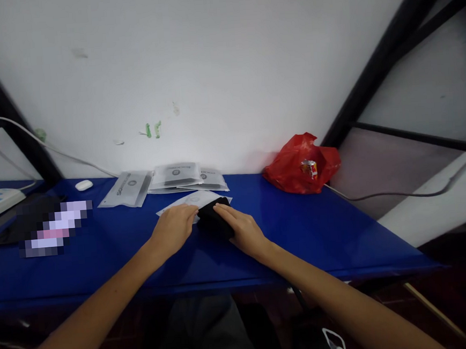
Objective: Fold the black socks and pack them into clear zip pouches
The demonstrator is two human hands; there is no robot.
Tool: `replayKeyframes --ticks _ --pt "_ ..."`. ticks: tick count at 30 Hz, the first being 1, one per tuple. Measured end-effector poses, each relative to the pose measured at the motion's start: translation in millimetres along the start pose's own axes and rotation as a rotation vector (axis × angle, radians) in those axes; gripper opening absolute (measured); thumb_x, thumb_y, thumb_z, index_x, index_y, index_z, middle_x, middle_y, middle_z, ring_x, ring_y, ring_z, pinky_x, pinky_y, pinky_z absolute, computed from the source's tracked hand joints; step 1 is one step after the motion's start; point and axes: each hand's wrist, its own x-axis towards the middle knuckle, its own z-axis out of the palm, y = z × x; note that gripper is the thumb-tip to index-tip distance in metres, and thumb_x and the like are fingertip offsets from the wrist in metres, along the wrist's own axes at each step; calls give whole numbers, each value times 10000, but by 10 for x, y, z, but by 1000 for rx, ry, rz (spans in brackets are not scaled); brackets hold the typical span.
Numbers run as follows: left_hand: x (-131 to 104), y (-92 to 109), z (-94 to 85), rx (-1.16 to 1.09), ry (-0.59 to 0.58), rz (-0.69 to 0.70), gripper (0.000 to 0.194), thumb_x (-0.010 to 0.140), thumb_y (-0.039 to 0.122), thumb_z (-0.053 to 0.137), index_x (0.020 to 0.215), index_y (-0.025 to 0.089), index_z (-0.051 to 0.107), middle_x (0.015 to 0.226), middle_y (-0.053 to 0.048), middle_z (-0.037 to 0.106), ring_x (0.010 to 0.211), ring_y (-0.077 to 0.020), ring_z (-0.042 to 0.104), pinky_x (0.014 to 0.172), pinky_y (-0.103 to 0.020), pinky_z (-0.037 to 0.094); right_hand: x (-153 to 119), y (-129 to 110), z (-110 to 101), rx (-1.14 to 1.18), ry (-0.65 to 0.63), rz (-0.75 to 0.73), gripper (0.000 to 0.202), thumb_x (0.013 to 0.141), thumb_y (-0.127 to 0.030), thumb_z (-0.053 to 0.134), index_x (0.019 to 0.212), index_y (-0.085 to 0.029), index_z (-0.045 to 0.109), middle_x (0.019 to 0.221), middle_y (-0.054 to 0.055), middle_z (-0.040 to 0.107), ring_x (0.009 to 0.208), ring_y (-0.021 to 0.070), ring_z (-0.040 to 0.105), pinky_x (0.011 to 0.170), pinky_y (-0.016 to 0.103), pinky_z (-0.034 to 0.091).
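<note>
My right hand (245,231) grips a dark, soft-looking black item (216,224), its fingers lying over the upper right side. My left hand (175,227) is closed at the near edge of a frosted white plastic bag (197,200), with its fingertips touching the black item's left corner. The bag lies flat behind both hands and is partly covered by them. How much of the black item lies over or inside the bag, I cannot tell.
Several frosted packets (175,174) with dark print lie along the wall, one packet (127,189) further left. A red plastic bag (302,163) sits at the back right of the blue table (314,232). At left are a white case (84,184), a blurred-out object (59,226) and a white device (1,199).
</note>
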Motion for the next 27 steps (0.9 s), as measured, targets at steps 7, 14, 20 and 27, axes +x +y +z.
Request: replayKeyframes --ticks 7,14,20,27 --pt "48 -32 57 -118 67 84 280 928 212 396 862 172 666 856 -47 696 840 -174 633 774 -295 473 56 -74 43 -127 -142 -165 587 763 17 431 1327 -141 426 1347 158 498 1251 231 470 957 370 484" --pt "-48 49 42 -309 63 182 247 927 215 425 957 201 670 960 -20 711 874 -161 648 802 -302 500 253 -40 87 -180 -185 17 415 850 -62 447 1255 -138 505 1186 165 613 1079 252 598 915 409 498" --pt "-62 51 71 -360 147 246 247 925 213 434 1009 199 666 952 -20 707 877 -152 645 811 -308 514 357 -169 157 -178 -201 184 371 817 -65 474 1168 -141 569 1071 131 670 950 242 648 818 361 524" --pt "-107 64 73 -297 150 302 258 932 191 412 1010 182 659 921 -34 700 862 -153 635 790 -315 523 524 -110 374 -145 -254 123 359 868 -86 409 1170 -160 589 999 117 689 944 256 651 860 378 519"
